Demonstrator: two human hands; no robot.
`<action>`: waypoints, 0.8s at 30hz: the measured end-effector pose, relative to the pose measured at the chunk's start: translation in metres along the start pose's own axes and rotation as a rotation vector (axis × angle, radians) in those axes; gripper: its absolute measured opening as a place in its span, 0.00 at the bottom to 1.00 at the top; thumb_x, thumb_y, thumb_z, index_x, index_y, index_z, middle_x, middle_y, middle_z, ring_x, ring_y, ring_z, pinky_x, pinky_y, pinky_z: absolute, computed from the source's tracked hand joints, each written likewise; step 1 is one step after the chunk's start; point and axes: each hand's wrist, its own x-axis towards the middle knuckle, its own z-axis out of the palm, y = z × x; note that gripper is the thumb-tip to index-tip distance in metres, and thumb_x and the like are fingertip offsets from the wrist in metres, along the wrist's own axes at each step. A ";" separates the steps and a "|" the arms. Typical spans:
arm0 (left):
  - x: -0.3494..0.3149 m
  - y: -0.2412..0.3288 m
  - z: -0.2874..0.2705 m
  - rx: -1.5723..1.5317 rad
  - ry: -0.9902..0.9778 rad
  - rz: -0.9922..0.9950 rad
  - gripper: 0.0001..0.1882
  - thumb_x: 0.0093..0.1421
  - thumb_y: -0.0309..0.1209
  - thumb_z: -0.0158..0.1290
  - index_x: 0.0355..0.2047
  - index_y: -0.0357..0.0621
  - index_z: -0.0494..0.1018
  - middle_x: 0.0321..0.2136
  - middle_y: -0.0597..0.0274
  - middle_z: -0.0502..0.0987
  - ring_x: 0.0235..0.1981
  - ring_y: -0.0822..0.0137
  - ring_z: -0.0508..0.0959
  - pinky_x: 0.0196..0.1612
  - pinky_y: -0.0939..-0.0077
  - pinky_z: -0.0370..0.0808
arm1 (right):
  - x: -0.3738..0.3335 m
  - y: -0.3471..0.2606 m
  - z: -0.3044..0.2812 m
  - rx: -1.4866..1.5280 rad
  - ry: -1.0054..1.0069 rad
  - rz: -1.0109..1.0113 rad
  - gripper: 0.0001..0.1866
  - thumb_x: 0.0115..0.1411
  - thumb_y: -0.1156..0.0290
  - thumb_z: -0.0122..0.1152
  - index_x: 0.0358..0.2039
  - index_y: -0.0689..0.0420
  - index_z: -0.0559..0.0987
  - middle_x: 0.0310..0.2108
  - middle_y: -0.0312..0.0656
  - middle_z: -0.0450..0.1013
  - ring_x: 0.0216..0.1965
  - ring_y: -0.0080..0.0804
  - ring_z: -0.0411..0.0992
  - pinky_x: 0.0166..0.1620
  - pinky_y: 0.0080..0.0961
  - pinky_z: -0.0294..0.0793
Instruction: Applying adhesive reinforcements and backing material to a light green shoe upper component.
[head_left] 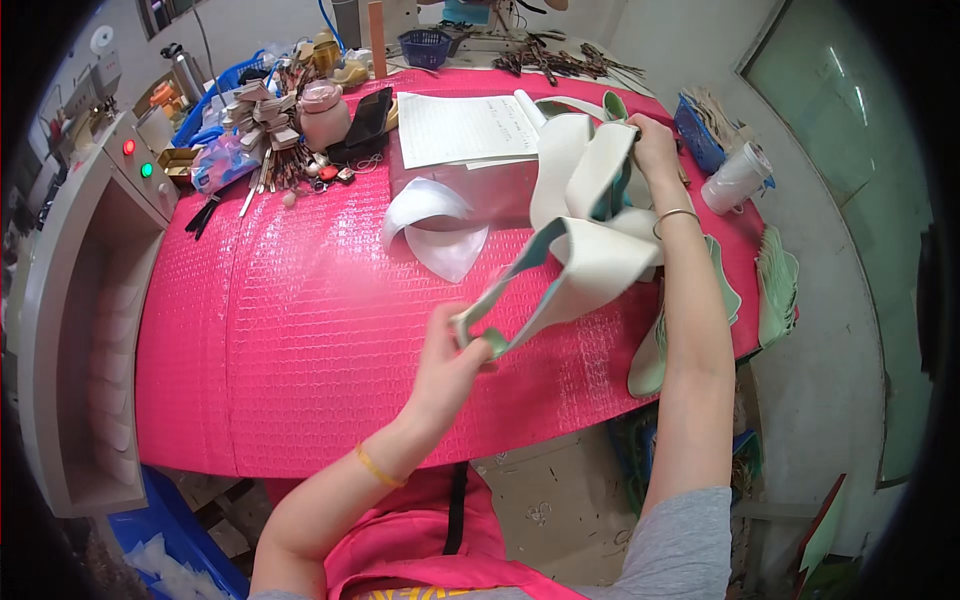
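Observation:
My left hand (447, 362) is closed on the narrow end of a white shoe upper (585, 265), a curved leather-like loop with teal lining. That piece stretches up and right toward a heap of similar white uppers (560, 165) beside a notebook. At the far right of the heap, my right hand (655, 150) grips the top of another white upper (600, 170) with a dark edge; its fingertips are partly hidden. Left of the heap, a separate white curved piece (440, 235) lies against a pink-covered block.
The pink-covered table (300, 350) curves around me. Beyond it lie an open notebook (460, 130), a pink jar (323, 115) and a bundle of tools (270, 125). Pale green pieces (775, 285) hang at the right edge, near a white cup (738, 178) and blue basket (698, 135).

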 end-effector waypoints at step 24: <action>-0.139 0.001 -0.168 0.423 0.313 0.416 0.25 0.41 0.13 0.39 0.43 0.40 0.63 0.47 0.57 0.63 0.49 0.65 0.64 0.52 0.75 0.60 | -0.292 -0.244 -0.076 1.455 -1.581 0.359 0.20 0.49 0.65 0.61 0.37 0.63 0.69 0.38 0.45 0.67 0.46 0.32 0.63 0.47 0.29 0.63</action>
